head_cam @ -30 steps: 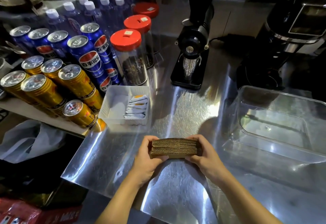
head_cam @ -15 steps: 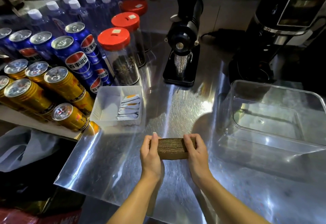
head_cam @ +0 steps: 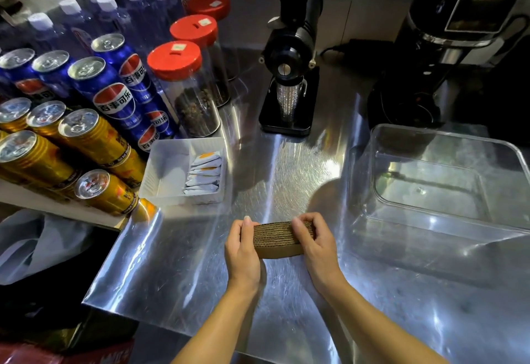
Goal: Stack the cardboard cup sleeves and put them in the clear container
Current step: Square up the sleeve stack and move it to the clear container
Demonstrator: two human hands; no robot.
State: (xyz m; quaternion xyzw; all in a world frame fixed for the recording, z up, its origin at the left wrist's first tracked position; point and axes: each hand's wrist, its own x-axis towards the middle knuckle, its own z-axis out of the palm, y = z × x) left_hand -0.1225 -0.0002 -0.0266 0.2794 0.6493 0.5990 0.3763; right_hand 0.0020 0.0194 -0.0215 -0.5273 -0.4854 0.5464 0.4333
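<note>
Stainless steel runs under everything we see, a scratched, shiny tabletop (head_cam: pixel 286 168) crowded along its left edge with blue cola cans (head_cam: pixel 114 96), gold cans (head_cam: pixel 86 137), red-lidded jars (head_cam: pixel 183 88) and a white tray of sachets (head_cam: pixel 172 168). A black coffee grinder (head_cam: pixel 289 76) stands behind, well clear of the work.

We hold the stack of cardboard cup sleeves (head_cam: pixel 276 239) low over the near middle of the tabletop, its corrugated edges facing us. Our left hand (head_cam: pixel 242 251) presses flat against the left end of the stack, and our right hand (head_cam: pixel 314 244) curls over the right end, fingers on top and thumb on the near side. Both hands squeeze inward on the stack, neither spread. Whether the stack's underside touches the steel, we cannot tell.

The clear container (head_cam: pixel 372 162) sits empty to our right, near but apart from the stack, its mouth open upward.

We judge the step in hand to be squaring up the stack before the transfer. To do it well, we keep even pressure from both ends so no sleeve slips, tap the long edge flat if any layer stands proud, then carry it level over the container's near wall. Loosening one hand too soon could fan the sleeves out.
</note>
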